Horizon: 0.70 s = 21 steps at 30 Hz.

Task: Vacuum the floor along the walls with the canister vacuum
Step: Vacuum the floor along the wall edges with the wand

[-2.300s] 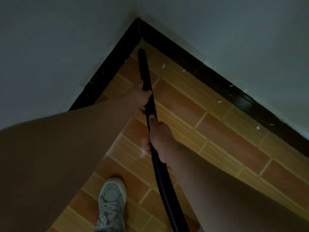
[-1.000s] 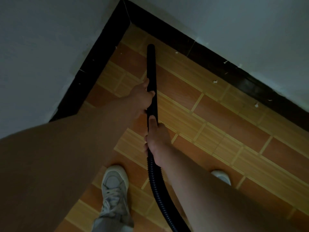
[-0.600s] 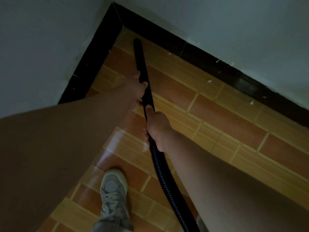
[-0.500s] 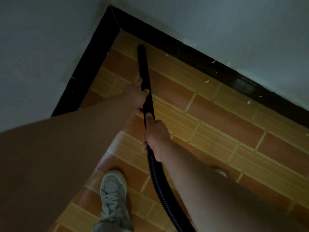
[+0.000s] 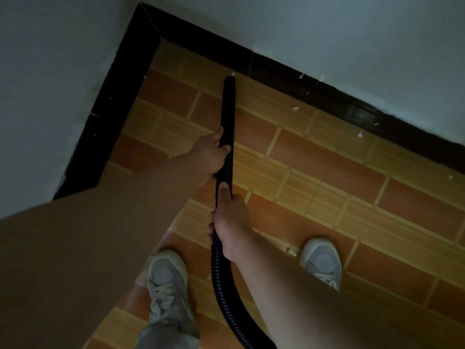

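While left hand (image 5: 210,157) and right hand (image 5: 230,217) grip black wand (image 5: 228,109) | tip just beside baseboard (image 5: 289,75)

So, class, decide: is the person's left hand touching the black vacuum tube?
Touching. The head view shows the left hand curled round the black vacuum tube, gripping it farther along than the right hand.

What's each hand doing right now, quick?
Left hand: closed around the black vacuum tube, farther along toward its tip.
Right hand: closed around the same tube, where the ribbed hose begins.
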Motion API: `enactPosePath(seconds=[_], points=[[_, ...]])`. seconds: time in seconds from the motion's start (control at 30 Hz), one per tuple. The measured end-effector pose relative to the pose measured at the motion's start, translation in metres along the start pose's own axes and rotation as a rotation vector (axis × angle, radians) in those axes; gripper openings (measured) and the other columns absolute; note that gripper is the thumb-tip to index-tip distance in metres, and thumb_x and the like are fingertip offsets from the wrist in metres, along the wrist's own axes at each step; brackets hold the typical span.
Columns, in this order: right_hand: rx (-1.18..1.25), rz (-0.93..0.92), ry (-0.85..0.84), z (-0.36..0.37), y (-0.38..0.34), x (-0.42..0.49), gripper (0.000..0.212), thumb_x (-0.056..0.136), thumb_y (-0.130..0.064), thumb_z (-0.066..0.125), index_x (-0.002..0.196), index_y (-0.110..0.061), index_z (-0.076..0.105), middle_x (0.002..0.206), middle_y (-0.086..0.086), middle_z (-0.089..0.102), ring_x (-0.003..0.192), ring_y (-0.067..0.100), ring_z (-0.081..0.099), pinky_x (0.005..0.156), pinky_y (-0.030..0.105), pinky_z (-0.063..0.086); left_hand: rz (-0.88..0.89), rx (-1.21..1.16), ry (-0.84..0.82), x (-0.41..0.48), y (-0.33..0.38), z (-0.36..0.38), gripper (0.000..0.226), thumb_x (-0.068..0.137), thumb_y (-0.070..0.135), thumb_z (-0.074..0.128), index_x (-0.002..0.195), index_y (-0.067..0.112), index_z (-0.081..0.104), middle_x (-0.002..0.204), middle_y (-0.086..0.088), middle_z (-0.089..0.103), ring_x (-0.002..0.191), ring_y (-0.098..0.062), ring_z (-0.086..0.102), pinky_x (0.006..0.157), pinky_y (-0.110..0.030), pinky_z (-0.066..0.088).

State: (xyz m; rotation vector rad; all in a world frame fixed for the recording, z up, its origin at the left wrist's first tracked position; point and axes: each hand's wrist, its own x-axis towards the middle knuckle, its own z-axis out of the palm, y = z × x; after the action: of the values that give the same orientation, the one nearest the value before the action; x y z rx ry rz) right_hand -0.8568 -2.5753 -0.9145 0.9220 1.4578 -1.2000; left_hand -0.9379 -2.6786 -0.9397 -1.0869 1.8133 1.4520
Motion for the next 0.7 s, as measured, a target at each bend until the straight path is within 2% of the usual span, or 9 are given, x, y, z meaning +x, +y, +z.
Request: enactPosePath(seconds=[0.1,0.17,0.23,0.3,0.4,0.43,0.57,0.7], points=[[0.055,0.011,-0.02,-0.008,-0.001,-0.001,0.048,0.102,-0.062,0.039,0.113,-0.019,0.056,0.072,0.003,0.058,0.051,0.015,0.052,0.054,0.032,0.046,0.022,0.032,-0.031,0.002,0.001,0.009,0.06,0.107,0.019,0.05,0.16,0.033,0.025,0.159,-0.003,0.038,0.112,-0.01,0.048,0.076,-0.015,0.048],[0.084,0.017,-0.04,-0.014,0.001,-0.005,0.045,0.103,-0.061,0.041,0.112,-0.02,0.056,0.067,0.001,0.056,0.048,0.014,0.05,0.051,0.029,0.045,0.027,0.055,-0.033,0.002,-0.002,0.015,0.059,0.108,0.018,0.049,0.16,0.032,0.025,0.16,-0.003,0.037,0.111,-0.009,0.046,0.066,-0.008,0.045],[0.101,0.028,-0.064,-0.02,0.006,-0.008,0.043,0.103,-0.06,0.042,0.112,-0.02,0.056,0.068,0.001,0.057,0.049,0.014,0.051,0.051,0.029,0.045,0.002,0.047,-0.022,0.001,-0.006,0.02,0.06,0.107,0.019,0.05,0.159,0.035,0.026,0.155,-0.005,0.044,0.113,-0.014,0.055,0.077,-0.019,0.053],[0.091,0.058,-0.093,-0.027,0.01,-0.01,0.043,0.102,-0.061,0.042,0.114,-0.021,0.056,0.079,0.005,0.061,0.057,0.018,0.058,0.056,0.033,0.053,-0.022,0.043,-0.033,-0.002,-0.01,0.024,0.061,0.106,0.021,0.053,0.158,0.038,0.026,0.147,-0.011,0.053,0.112,-0.023,0.063,0.094,-0.036,0.057],[0.053,0.112,-0.114,-0.037,0.006,-0.009,0.042,0.102,-0.06,0.044,0.117,-0.023,0.057,0.099,0.008,0.066,0.077,0.023,0.067,0.075,0.045,0.063,-0.024,0.047,-0.043,-0.006,-0.013,0.029,0.063,0.104,0.022,0.055,0.157,0.039,0.027,0.137,-0.012,0.06,0.107,-0.029,0.068,0.095,-0.046,0.058],[0.054,0.115,-0.115,-0.04,0.003,-0.007,0.04,0.102,-0.058,0.044,0.119,-0.024,0.058,0.1,0.007,0.066,0.079,0.024,0.068,0.076,0.045,0.063,-0.025,0.047,-0.041,-0.008,-0.013,0.031,0.063,0.104,0.023,0.056,0.157,0.04,0.027,0.137,-0.011,0.06,0.107,-0.03,0.068,0.094,-0.047,0.058],[0.122,0.105,-0.122,-0.048,-0.006,-0.006,0.043,0.104,-0.058,0.04,0.116,-0.029,0.068,0.086,0.004,0.061,0.061,0.018,0.058,0.056,0.028,0.048,-0.052,0.028,-0.045,-0.013,-0.008,0.041,0.063,0.102,0.025,0.059,0.155,0.044,0.031,0.132,-0.008,0.062,0.102,-0.032,0.07,0.087,-0.057,0.06],[0.175,0.085,-0.099,-0.055,0.005,-0.009,0.048,0.103,-0.062,0.039,0.116,-0.025,0.066,0.077,0.002,0.055,0.052,0.014,0.05,0.05,0.026,0.044,-0.062,0.054,-0.054,-0.022,-0.004,0.054,0.061,0.103,0.024,0.058,0.155,0.043,0.032,0.125,-0.006,0.064,0.101,-0.028,0.069,0.085,-0.056,0.06]])
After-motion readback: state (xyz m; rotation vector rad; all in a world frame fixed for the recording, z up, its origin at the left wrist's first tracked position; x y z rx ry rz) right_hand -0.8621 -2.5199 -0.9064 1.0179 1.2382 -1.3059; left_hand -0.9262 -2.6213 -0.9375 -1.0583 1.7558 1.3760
